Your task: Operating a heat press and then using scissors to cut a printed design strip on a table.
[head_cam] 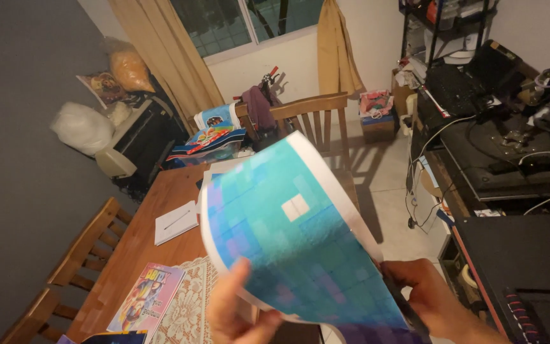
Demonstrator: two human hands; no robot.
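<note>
- Left hand (240, 312) sits closest to the lens, thumb up over the front of the sheet and the other fingers tucked behind its lower edge, so it's pinching that edge.
- Right hand (431, 299) is at the lower right corner, fingers closed on the sheet there. Something dark runs along by that hand, might be a tool, honestly can't tell.
- Between them is the big printed sheet (291, 236), a blue-to-purple grid of squares with a white border and a pale patch near the middle. It's held up in the air and bowed over at the top, not lying on anything.
- My read: this looks like the hold-and-check stage, sheet lifted off the wooden table (154, 248). Next move would need both pinches kept even so the sheet doesn't crease.
- Further out: a lace runner (186, 299), a colourful magazine (148, 296) and a white notepad (175, 223) on the table, and a wooden chair (316, 118) behind.
</note>
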